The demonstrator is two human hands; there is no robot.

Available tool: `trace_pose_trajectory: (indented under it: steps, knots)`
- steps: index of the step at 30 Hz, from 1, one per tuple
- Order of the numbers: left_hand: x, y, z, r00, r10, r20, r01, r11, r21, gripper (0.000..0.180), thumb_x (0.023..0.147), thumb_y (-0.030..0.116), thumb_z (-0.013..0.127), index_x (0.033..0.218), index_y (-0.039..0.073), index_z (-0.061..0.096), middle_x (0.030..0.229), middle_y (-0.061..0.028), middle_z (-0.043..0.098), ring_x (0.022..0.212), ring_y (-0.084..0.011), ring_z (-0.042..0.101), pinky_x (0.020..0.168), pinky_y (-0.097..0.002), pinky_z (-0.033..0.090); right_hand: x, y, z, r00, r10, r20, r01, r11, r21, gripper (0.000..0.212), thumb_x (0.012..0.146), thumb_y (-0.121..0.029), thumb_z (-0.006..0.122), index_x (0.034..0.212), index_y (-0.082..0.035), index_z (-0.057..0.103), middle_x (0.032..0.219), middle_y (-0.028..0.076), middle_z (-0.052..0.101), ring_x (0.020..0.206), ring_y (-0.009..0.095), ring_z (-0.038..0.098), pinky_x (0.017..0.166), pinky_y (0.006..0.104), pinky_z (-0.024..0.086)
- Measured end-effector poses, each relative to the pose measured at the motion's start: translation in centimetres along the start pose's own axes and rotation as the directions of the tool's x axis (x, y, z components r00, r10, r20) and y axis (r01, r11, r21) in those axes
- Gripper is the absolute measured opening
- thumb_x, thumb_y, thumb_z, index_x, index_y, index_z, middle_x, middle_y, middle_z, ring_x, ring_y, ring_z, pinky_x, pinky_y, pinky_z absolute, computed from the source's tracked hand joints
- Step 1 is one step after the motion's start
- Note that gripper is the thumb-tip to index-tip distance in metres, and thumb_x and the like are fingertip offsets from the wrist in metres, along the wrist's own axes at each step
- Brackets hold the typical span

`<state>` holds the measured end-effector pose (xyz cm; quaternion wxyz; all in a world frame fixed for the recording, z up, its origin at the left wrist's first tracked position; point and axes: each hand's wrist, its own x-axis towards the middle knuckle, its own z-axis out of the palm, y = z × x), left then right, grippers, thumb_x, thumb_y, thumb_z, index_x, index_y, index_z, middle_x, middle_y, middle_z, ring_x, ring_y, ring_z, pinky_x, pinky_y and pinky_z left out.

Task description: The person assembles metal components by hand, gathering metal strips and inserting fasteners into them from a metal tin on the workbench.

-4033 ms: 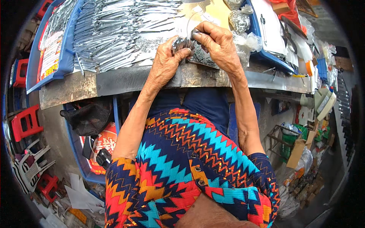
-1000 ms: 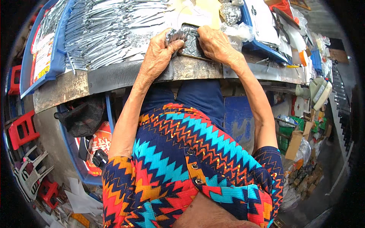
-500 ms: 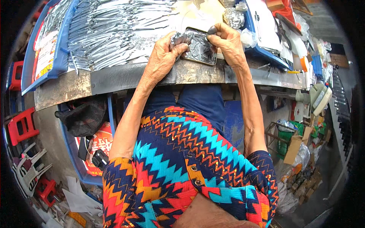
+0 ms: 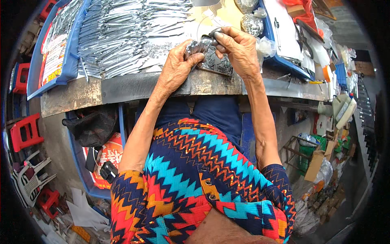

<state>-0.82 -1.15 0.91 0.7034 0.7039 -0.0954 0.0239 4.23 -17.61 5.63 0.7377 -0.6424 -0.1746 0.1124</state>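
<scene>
A shallow rectangular tin (image 4: 227,75) of small dark metal pieces (image 4: 215,61) sits near the bench's front edge. Beside its left side, my left hand (image 4: 178,63) is closed around a cluster of small shiny metal pieces (image 4: 191,48), with the thumb bent across them. Over the tin's upper right part, my right hand (image 4: 239,51) has thumb and forefinger pinched together. Whatever lies in that pinch is too small to make out. The fingertips of both hands look blackened.
Thin metal strips (image 4: 118,36) lie in thick rows on the bench at left, beside a blue tray (image 4: 73,61). Clear bags of small parts (image 4: 252,25) stand at the right by another blue tray (image 4: 284,63). Below hangs a black mesh bag (image 4: 93,126).
My right hand has moved left and slightly up, over the tin, and its pinch is nearer my left hand. My left hand stays closed beside the tin. The whole view has shifted slightly.
</scene>
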Motion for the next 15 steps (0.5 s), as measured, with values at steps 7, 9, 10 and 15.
trace_pose_trajectory:
  steps: [7,9,10,15]
  knots:
    - [-0.1,0.0,0.3,0.999,-0.004,-0.052,0.002,0.999,-0.047,0.024,0.083,0.012,0.063,0.1,0.002,0.05,0.074,-0.0029,0.061,0.067,-0.0085,0.057,0.062,-0.0215,0.045,0.6,-0.1,0.5,0.995,-0.103,-0.003,0.099,0.967,-0.235,0.018,0.084,-0.015,0.062,0.088,0.003,0.064,0.064,-0.001,0.055,0.054,0.005,0.049,0.051,0.0191,0.04]
    - [-0.2,0.1,0.4,0.998,-0.038,-0.044,0.033,0.995,-0.095,0.025,0.083,0.011,0.063,0.101,0.002,0.049,0.075,-0.0033,0.061,0.067,-0.0087,0.057,0.062,-0.0217,0.046,0.8,0.0,0.5,0.992,-0.121,0.019,0.121,0.949,-0.291,0.017,0.083,-0.013,0.062,0.089,0.002,0.064,0.065,0.0,0.056,0.055,0.005,0.049,0.051,0.0189,0.041]
    - [-0.2,0.3,0.4,0.997,-0.071,-0.035,0.065,0.988,-0.142,0.026,0.083,0.009,0.063,0.102,0.002,0.048,0.076,-0.0037,0.062,0.068,-0.0088,0.057,0.063,-0.022,0.046,0.9,0.0,0.5,0.993,-0.121,0.019,0.121,0.949,-0.292,0.017,0.083,-0.013,0.062,0.089,0.002,0.064,0.065,0.0,0.056,0.055,0.005,0.049,0.051,0.0189,0.041]
    - [-0.2,0.6,0.3,1.0,-0.023,-0.019,0.021,0.997,-0.068,0.033,0.084,0.011,0.062,0.11,0.004,0.045,0.079,-0.0067,0.063,0.068,-0.0112,0.059,0.063,-0.0231,0.047,1.1,0.3,0.6,0.994,-0.108,0.023,0.111,0.963,-0.245,0.016,0.082,-0.013,0.063,0.091,0.001,0.065,0.068,0.0,0.059,0.058,0.006,0.05,0.054,0.0195,0.042]
